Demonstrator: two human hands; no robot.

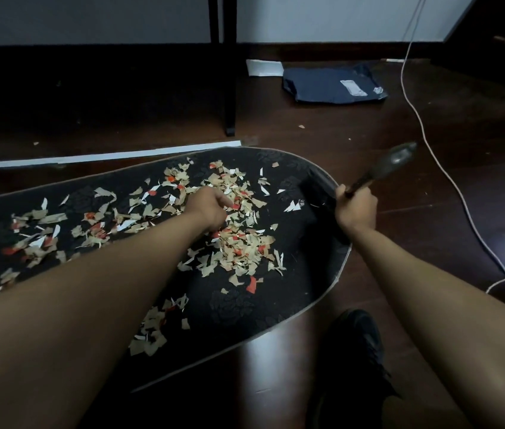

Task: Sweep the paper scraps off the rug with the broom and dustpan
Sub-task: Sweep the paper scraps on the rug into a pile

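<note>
The left hand (206, 209) is curled loosely, fingers down among the tan, white and red paper scraps (239, 239) at the centre of the frame; whether anything is pinched cannot be told. The scraps are strewn over the dark, floral-patterned oval rug (239, 305), whose long axis runs from the left edge toward the right of centre. At the rug's right end a dark dustpan (319, 190) is seen lying on the pile. The right hand (355, 209) is closed around the dark handle (381, 170), which points up and to the right. A white cable (430, 150) trails across the dark wooden floor (415, 212) at the right.
</note>
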